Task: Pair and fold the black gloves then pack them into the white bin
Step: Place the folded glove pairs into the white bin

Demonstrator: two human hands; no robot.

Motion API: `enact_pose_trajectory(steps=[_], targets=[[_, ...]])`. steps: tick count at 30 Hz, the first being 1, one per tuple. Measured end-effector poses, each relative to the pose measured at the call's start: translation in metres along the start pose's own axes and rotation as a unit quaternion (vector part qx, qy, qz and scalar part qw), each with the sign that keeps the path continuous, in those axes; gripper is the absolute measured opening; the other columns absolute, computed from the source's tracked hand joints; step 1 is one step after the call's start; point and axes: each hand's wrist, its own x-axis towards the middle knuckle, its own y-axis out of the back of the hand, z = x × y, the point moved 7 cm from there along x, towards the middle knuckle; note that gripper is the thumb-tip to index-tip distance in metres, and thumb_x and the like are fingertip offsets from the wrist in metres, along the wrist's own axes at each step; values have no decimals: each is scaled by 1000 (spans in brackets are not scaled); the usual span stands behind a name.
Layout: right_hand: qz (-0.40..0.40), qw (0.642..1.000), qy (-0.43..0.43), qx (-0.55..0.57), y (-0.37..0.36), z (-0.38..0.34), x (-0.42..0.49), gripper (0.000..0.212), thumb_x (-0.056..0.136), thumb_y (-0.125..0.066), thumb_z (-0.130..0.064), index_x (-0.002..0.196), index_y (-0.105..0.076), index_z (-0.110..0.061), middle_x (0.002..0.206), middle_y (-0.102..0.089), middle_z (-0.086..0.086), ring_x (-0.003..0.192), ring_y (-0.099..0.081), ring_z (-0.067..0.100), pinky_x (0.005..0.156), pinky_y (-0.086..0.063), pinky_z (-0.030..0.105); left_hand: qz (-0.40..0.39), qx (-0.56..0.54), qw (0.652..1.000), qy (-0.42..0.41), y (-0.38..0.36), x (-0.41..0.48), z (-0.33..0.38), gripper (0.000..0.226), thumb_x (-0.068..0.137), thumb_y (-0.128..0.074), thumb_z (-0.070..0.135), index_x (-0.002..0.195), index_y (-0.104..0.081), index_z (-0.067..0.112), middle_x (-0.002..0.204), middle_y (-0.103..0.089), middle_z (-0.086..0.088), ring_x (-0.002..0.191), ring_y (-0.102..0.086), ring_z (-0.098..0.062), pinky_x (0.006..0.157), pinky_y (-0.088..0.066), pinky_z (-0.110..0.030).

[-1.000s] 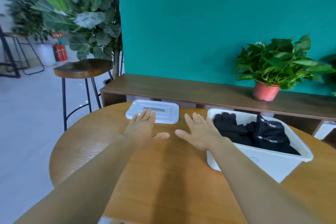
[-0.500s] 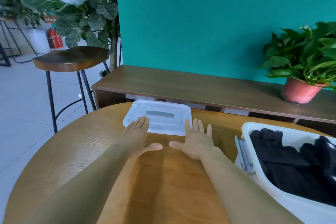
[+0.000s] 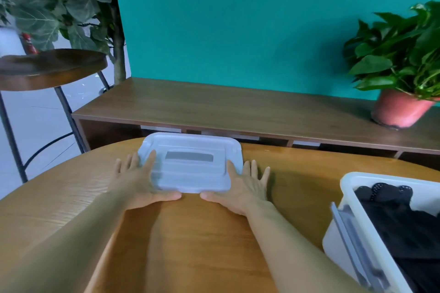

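In the head view, the left hand [image 3: 135, 188] and right hand [image 3: 240, 188] lie flat with straight fingers at the near corners of the lid [image 3: 192, 162] on the table [image 3: 190, 233], gripping nothing. The gloves [image 3: 392, 221] lie soft and limp inside the bin [image 3: 385, 178], at the right. The lid looks light, stiff and smooth, likely best taken by its short edges.

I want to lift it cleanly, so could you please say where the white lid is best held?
Take the lid by its two short ends, one hand from each side. It lies flat on the table and is wide, with a thin rim fingers can probably hook under; the left hand and right hand flank its near corners.
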Motion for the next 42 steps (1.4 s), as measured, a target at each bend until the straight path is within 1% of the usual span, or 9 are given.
enact_pose_trajectory(steps=[3,8,16,18,21,29,32,37,42], targets=[[3,1000,5,30,-5,-1,1,114,66,-41,-94,156,-2,-36,164,0,13,150,14,30,113,17,61,18,-8,1000,3,-1,2,1,139,49,-42,102,156,8,28,161,-12,-11,147,-14,-31,120,-11,-46],[12,998,17,66,-2,-4,-10,109,69,-48,-89,155,-5,-38,164,-4,13,150,10,29,115,16,59,14,-94,995,11,-2,-10,-1,149,36,-52,100,155,5,31,158,-18,0,142,-17,-28,109,-37,-46],[40,992,41,112,18,-15,-58,107,70,-57,-83,155,-10,-39,161,-9,14,150,7,29,115,17,56,54,-133,990,12,24,-61,-7,146,38,-63,93,156,-7,29,158,-23,8,138,-26,-29,107,-37,-46],[61,990,51,115,32,-21,-72,106,69,-58,-83,154,-13,-38,159,-15,14,150,3,29,114,17,57,73,-125,989,17,42,-78,-9,139,40,-65,92,154,-20,26,156,-27,7,138,-27,-28,105,-37,-44],[97,988,66,99,61,-30,-94,103,69,-57,-84,151,-19,-36,157,-22,12,150,-4,30,114,14,61,103,-124,987,17,74,-99,-15,130,26,-50,103,131,-46,27,138,-41,7,126,-37,-25,92,-42,-38],[179,975,95,89,143,-25,-160,95,70,-54,-85,145,-31,-32,153,-30,13,147,-14,31,114,12,62,198,-131,971,-19,156,-156,0,123,31,-48,105,126,-56,27,133,-50,3,120,-48,-26,92,-50,-45],[200,971,87,95,165,-1,-185,97,68,-54,-86,144,-33,-31,151,-32,13,146,-15,30,114,12,61,212,-181,960,-28,178,-177,27,135,28,-57,101,139,-50,25,143,-47,5,129,-44,-26,102,-46,-49],[219,969,48,105,183,77,-222,90,66,-55,-85,137,-42,-31,144,-39,9,141,-24,28,114,11,59,184,-205,959,-68,185,-204,111,138,24,-54,101,139,-51,25,149,-43,3,137,-36,-28,109,-39,-51],[220,971,-19,92,186,178,-259,92,64,-53,-88,138,-41,-35,144,-42,5,139,-30,24,117,4,57,137,-153,972,-111,173,-222,216,113,51,-65,90,143,-43,28,156,-32,-1,142,-27,-29,109,-34,-46]])
